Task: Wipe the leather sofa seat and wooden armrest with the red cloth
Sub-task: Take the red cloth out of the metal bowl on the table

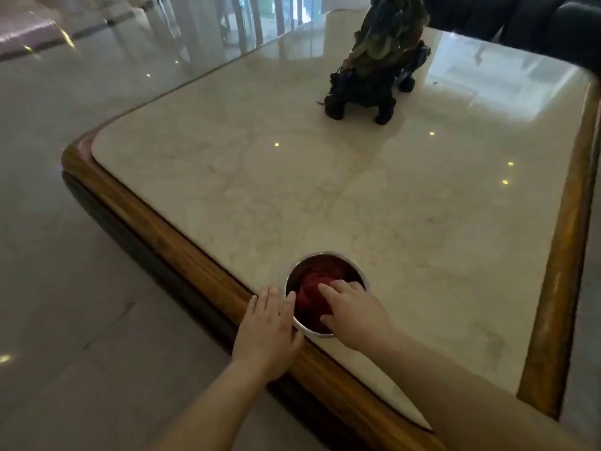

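A red cloth [309, 292] lies bunched inside a small steel bowl [325, 255] near the front edge of a marble-topped table. My right hand [351, 312] reaches into the bowl with its fingers spread over the cloth, touching it. My left hand [268, 330] rests flat against the bowl's left side, on the table's wooden rim, fingers apart. A dark leather sofa [553, 24] shows at the top right, behind the table.
The marble table [325, 190] has a rounded wooden border [156, 232]. A dark carved figurine [380, 60] stands at its far side. Glossy tiled floor [65, 255] stretches to the left.
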